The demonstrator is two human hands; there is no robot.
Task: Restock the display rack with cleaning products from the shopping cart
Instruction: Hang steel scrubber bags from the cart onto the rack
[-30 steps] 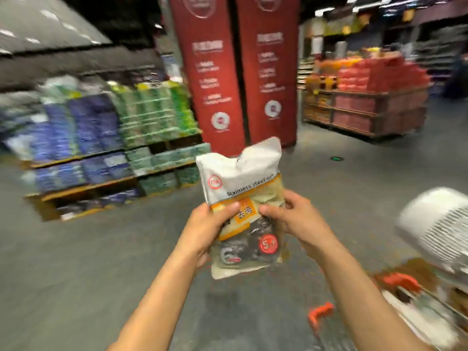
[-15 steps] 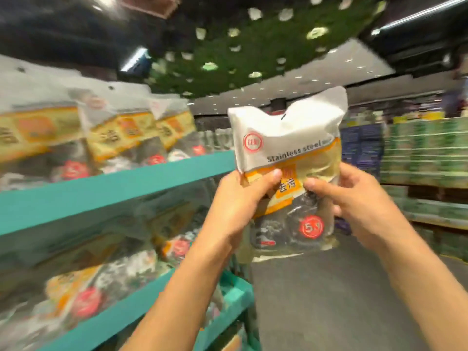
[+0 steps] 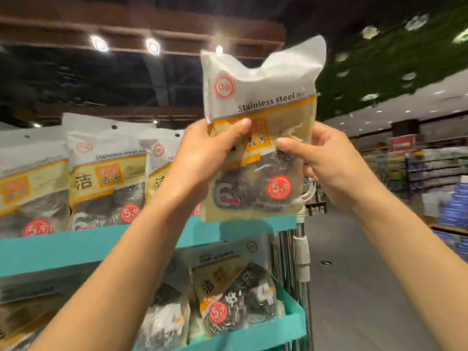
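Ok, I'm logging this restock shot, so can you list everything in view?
Held pack: one, white and yellow, raised above the top shelf's right end.
Top-shelf packs: at least three, same design, standing in a row.
Lower packs: several, blurred, on the shelf below.
Rack: one, teal shelves, metal post at right.
Far shelves: blurred goods, right background.
Ceiling lights: two spots, upper left.
Left hand: grips the pack's left side.
Right hand: grips its right side.
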